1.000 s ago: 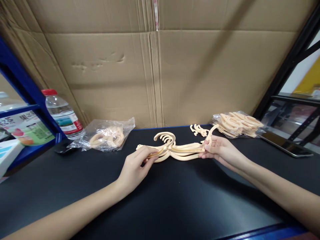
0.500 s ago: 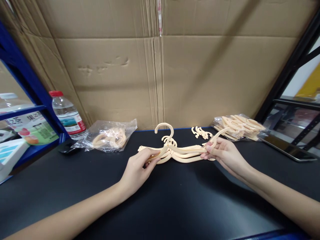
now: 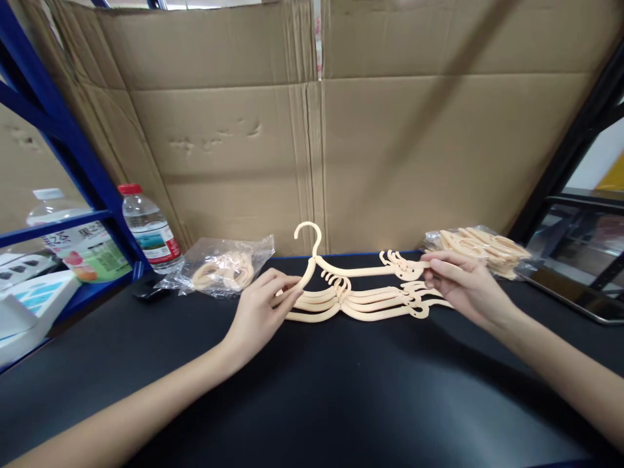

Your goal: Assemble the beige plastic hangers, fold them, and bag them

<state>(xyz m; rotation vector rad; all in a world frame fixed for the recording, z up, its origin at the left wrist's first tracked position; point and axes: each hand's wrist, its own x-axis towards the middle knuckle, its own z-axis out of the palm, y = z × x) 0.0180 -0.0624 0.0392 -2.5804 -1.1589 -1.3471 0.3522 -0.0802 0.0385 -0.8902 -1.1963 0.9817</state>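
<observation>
A cream plastic clothes hanger (image 3: 358, 272) is held up between my two hands, its hook pointing upward. My left hand (image 3: 263, 309) is closed around its left arm, hiding that end. With thumb and fingers, my right hand (image 3: 465, 283) pinches the right end, where a rounded shape with a hole shows. Below and just in front, several matching hangers (image 3: 370, 315) lie stacked on the black table, hooks toward the back. Small cream hook pieces (image 3: 390, 257) lie behind the held hanger's right end and are partly covered by it.
On the left, a clear plastic bag (image 3: 227, 266) holds cream parts beside a red-capped water bottle (image 3: 151, 234). Another bag of cream parts (image 3: 482, 247) sits at the back right, near a dark flat device (image 3: 565, 296). Cardboard (image 3: 234, 143) stands behind the black table (image 3: 312, 396).
The held hanger has risen off the stack and tilted upright, away from me. My right hand has shifted from the hanger's curved tail to its end. The view has turned slightly left.
</observation>
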